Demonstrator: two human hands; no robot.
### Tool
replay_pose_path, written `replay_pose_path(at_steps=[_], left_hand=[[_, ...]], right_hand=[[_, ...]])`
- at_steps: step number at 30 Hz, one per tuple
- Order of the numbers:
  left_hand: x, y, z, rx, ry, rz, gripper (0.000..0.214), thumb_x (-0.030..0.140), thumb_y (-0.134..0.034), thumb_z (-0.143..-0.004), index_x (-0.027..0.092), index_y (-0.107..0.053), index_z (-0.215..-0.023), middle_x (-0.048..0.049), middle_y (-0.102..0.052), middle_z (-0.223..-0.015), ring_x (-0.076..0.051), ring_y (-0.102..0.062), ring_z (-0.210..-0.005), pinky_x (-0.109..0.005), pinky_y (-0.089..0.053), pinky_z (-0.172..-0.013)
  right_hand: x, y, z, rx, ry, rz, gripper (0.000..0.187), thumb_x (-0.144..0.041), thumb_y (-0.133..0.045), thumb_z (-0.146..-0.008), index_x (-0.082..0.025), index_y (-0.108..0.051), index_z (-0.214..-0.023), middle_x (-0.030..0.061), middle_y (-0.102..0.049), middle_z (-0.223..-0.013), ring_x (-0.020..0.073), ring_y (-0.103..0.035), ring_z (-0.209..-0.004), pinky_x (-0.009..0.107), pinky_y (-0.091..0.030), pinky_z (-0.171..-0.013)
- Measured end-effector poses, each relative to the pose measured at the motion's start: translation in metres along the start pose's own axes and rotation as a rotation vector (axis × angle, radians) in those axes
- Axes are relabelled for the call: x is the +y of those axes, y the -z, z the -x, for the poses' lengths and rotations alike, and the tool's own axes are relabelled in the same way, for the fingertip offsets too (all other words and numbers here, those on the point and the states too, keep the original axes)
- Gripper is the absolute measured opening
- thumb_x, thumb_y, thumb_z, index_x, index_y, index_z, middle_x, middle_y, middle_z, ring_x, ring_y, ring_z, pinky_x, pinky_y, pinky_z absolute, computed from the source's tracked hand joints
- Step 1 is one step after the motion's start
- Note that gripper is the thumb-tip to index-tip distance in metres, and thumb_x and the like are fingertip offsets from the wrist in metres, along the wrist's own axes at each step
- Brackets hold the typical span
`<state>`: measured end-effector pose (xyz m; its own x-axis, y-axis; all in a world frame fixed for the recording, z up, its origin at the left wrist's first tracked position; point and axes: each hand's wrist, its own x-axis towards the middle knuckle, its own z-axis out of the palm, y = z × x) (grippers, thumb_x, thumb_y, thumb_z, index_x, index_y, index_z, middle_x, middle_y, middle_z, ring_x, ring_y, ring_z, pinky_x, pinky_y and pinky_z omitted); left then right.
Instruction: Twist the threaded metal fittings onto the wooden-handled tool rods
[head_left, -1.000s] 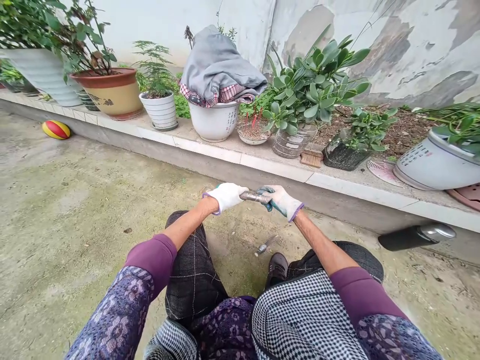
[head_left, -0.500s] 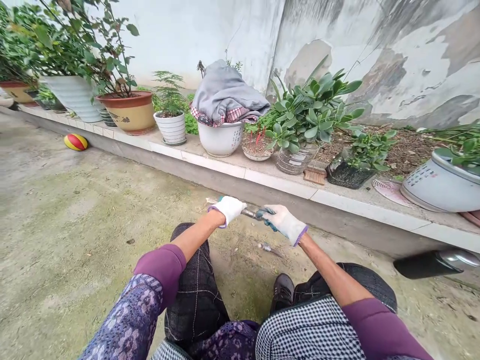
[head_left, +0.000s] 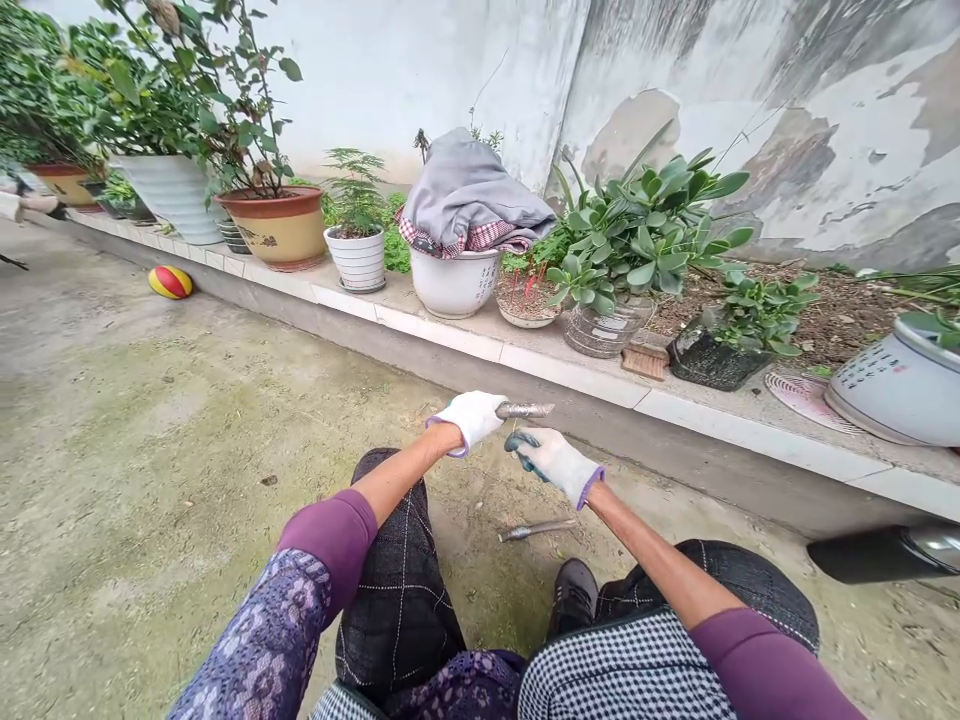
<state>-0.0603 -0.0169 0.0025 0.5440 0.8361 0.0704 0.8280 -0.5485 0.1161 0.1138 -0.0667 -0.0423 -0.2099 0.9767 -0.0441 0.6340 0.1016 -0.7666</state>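
My left hand (head_left: 471, 416), in a white glove, is closed around a short grey metal rod (head_left: 525, 410) that sticks out to the right. My right hand (head_left: 546, 458), also gloved with dark green fingertips, sits just below and right of the rod's free end, fingers curled, apart from the rod. A second grey metal rod (head_left: 536, 528) lies on the concrete ground below the hands, just in front of my dark shoe (head_left: 574, 592).
A raised concrete ledge (head_left: 525, 350) runs across, holding several potted plants, a white pot (head_left: 454, 283) draped with grey cloth, and a tipped white pot (head_left: 896, 385). A red and yellow ball (head_left: 170, 282) lies at the left. A dark cylinder (head_left: 885, 552) lies at the right.
My right hand has let go of the rod and dropped slightly below it. The left hand keeps the rod. The view has shifted so the ledge sits further right and lower.
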Motion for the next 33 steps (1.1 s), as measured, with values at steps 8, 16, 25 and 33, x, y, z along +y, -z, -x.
replay_pose_path(at_steps=[8,16,25,33], left_hand=[[0.002,-0.016,0.003,-0.149,-0.073,-0.251,0.024,0.019,-0.05,-0.094,0.018,-0.071,-0.104,-0.0146,-0.074,-0.093,-0.028,-0.072,-0.091,-0.036,-0.053,-0.078],[0.011,-0.012,0.004,-0.149,-0.195,-0.263,0.029,0.024,-0.048,-0.095,0.023,-0.069,-0.114,-0.0109,-0.073,-0.085,-0.027,-0.072,-0.08,-0.033,-0.052,-0.069],[0.009,-0.003,0.009,-0.084,-0.146,0.055,0.025,0.036,-0.05,-0.092,0.023,-0.07,-0.099,-0.002,-0.07,-0.08,-0.019,-0.064,-0.073,-0.025,-0.044,-0.064],[0.0,0.002,-0.001,0.04,0.043,0.181,0.027,0.036,-0.051,-0.093,0.02,-0.071,-0.1,-0.0045,-0.072,-0.087,-0.019,-0.066,-0.077,-0.025,-0.046,-0.068]], right_hand=[[0.005,0.014,0.009,0.025,0.074,0.142,0.024,-0.03,-0.05,-0.081,-0.018,-0.07,-0.083,0.0002,-0.06,-0.062,0.0124,-0.051,-0.054,0.024,-0.037,-0.054],[0.012,0.046,-0.008,0.159,0.089,0.139,0.027,-0.032,-0.05,-0.074,-0.018,-0.073,-0.075,0.0043,-0.068,-0.073,0.0168,-0.056,-0.067,0.026,-0.042,-0.062],[0.007,0.042,-0.004,0.115,-0.059,-0.416,0.031,-0.045,-0.063,-0.061,-0.016,-0.064,-0.073,-0.0051,-0.043,-0.048,0.0081,-0.033,-0.039,0.023,-0.025,-0.036],[0.005,0.016,0.002,0.111,0.022,-0.181,0.024,-0.035,-0.053,-0.071,-0.016,-0.067,-0.077,-0.0032,-0.048,-0.053,0.0087,-0.041,-0.045,0.021,-0.032,-0.043]])
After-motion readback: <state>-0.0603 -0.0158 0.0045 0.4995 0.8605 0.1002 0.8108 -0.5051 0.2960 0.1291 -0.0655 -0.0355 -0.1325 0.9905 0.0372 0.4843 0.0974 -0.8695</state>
